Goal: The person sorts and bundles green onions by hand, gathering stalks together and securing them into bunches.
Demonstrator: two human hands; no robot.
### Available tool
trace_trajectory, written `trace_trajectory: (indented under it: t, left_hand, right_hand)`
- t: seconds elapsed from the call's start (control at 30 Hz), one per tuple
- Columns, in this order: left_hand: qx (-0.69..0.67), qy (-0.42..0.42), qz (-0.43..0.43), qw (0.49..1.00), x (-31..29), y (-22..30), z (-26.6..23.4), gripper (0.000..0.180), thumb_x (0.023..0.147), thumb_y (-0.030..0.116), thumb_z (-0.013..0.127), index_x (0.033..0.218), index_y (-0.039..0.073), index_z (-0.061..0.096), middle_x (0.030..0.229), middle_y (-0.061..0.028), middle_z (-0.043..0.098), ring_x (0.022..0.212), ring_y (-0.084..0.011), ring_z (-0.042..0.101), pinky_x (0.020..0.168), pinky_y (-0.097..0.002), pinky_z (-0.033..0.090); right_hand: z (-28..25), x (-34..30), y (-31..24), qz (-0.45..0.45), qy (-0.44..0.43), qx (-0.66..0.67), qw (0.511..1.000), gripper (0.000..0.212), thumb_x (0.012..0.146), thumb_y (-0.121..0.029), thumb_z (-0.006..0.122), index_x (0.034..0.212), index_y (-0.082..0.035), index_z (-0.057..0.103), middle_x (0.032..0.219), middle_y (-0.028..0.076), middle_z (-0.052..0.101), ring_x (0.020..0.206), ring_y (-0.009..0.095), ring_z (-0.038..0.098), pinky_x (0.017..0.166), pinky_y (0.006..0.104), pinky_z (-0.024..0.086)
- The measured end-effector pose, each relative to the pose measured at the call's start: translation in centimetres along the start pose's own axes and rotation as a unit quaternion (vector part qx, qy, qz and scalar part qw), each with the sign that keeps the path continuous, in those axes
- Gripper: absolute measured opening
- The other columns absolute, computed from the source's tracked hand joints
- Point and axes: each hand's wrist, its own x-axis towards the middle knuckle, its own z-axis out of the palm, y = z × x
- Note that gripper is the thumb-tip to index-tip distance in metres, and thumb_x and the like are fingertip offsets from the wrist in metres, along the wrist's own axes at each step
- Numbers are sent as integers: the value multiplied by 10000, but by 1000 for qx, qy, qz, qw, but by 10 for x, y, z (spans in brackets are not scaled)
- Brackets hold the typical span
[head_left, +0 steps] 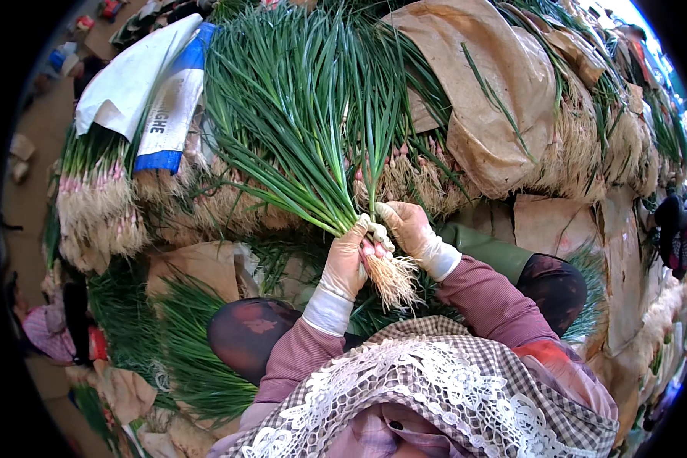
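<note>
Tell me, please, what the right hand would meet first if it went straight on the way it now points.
Pointing up and leftward, the right hand would likely first meet the green stalks of the bunch held in the left hand; exact depth there is unclear.

At the far left, a white sheet [130,80] is laid at a slant, and just to its right a white sack with blue ends [179,99], marked with dark print, is seen. At the far right, a large creased brown paper [504,99] is draped in folds. Nearer and farther right, another brown sheet [622,267] is spread, while crumpled brown paper [127,393] is bunched at the near left. Along the left, a brown floor [47,175] is shown. A person in a pink patterned top [47,332] is glimpsed at the left; at the right, a darkly dressed person [685,237] is partly cut off.
</note>
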Motion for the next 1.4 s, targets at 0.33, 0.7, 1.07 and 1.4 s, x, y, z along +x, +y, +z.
trace_trajectory:
  t: [0.33, 0.7, 1.07, 1.4]
  left_hand:
    - [-68, -150, 45, 985, -18, 18, 17, 404, 887, 394, 484, 607, 107, 439, 644, 14, 437, 579, -112, 444, 551, -266, 402]
    - [-84, -120, 94, 985, -9, 21, 2, 398, 894, 378, 483, 603, 107, 456, 642, -2, 437, 591, -123, 433, 560, -279, 421]
    - [-83, -95, 97, 987, -11, 13, 3, 294, 900, 369, 473, 721, 136, 448, 642, 11, 447, 574, -135, 449, 549, -294, 417]
    - [-52, 88, 49, 994, -3, 12, -3, 421, 875, 381, 477, 1064, 16, 566, 627, -6, 446, 570, -144, 425, 541, -292, 389]
  right_hand:
    - [35, 62, -33, -102, -169, 452, 870, 245, 900, -268, 481, 952, -40, 555, 758, 52, 587, 660, 176, 561, 595, 283, 467]
    - [-4, -1, 1, 56, -321, -187, 927, 409, 871, -354, 499, 1179, -86, 530, 1085, 80, 585, 916, 180, 577, 837, 327, 441]
    - [15, 14, -22, -231, 49, -450, 861, 338, 827, -365, 506, 674, -78, 599, 617, 122, 567, 604, 331, 563, 571, 424, 446]
    - [-1, 56, -27, 0, 124, -365, 923, 381, 804, -394, 548, 1054, -109, 580, 959, 158, 622, 897, 302, 593, 795, 369, 445]
